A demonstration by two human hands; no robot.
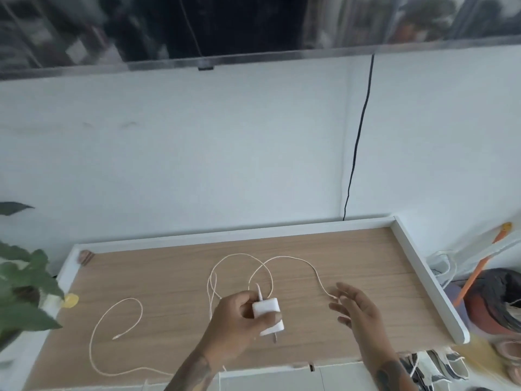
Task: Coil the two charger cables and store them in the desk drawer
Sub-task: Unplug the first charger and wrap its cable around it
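Observation:
My left hand [234, 320] grips a white charger block [267, 314] just above the wooden desk top [174, 277]. A thin white cable [296, 259] runs from the block in loops across the desk's middle, and its free end lies by the fingertips of my right hand [352, 309], which hovers open with fingers spread. A second white cable [112, 314] lies in a loose curl on the left part of the desk, its plug end near the middle of that curl. No drawer is in view.
A white raised rim [423, 266] borders the desk at the back and right. A leafy plant [22, 292] stands at the left edge. A black wire [358, 136] hangs down the white wall. Bags and an orange stick [476, 275] sit beyond the right rim.

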